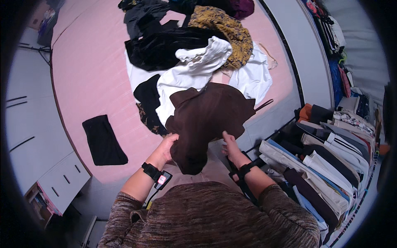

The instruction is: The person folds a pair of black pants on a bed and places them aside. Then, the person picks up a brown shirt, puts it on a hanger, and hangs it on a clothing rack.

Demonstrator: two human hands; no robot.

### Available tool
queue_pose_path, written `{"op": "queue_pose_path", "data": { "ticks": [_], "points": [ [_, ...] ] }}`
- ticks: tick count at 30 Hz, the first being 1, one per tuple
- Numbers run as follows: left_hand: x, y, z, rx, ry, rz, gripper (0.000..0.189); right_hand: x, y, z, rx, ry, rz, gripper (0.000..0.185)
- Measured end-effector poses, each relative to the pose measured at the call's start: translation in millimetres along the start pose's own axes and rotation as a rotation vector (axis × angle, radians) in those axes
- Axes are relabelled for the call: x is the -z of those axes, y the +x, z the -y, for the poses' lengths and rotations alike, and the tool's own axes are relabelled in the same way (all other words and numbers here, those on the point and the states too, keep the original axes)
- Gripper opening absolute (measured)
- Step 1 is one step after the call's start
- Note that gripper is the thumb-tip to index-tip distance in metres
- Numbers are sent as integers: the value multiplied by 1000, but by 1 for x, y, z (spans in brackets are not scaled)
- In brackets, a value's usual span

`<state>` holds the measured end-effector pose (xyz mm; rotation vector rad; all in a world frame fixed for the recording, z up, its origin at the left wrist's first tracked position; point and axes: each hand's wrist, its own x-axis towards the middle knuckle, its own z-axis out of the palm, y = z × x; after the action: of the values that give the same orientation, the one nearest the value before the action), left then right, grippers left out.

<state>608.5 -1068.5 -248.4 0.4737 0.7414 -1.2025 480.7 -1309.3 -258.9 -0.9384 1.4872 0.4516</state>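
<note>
A dark brown garment lies bunched before me, its near end hanging over the edge of the pink surface. My left hand is at its near left edge, with the thumb on the cloth and the other fingers partly hidden. Close to its right edge is my right hand, fingers apart; whether it touches the cloth is unclear. Beyond the brown garment lie a white garment, a black garment and a yellow-and-navy patterned garment. A folded black cloth rests apart at the left.
On the right, a rack holds many hanging trousers and other clothes. White cabinets with black handles stand along the left. More clothes hang at the upper right, beyond a pale panel.
</note>
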Motion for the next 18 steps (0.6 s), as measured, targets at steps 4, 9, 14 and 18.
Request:
{"op": "queue_pose_path", "data": {
  "ticks": [4,9,14,18],
  "points": [
    [29,-22,7,145,-74,61,33,-16,14,-3,-274,570,594,46],
    [57,-51,13,119,123,14,36,-54,13,0,106,472,411,39],
    [80,-78,20,57,278,-106,47,-56,-8,-20,401,77,265,45],
    [98,-98,25,-9,287,-131,51,-64,-18,-48,475,-174,244,48]
  ]
}}
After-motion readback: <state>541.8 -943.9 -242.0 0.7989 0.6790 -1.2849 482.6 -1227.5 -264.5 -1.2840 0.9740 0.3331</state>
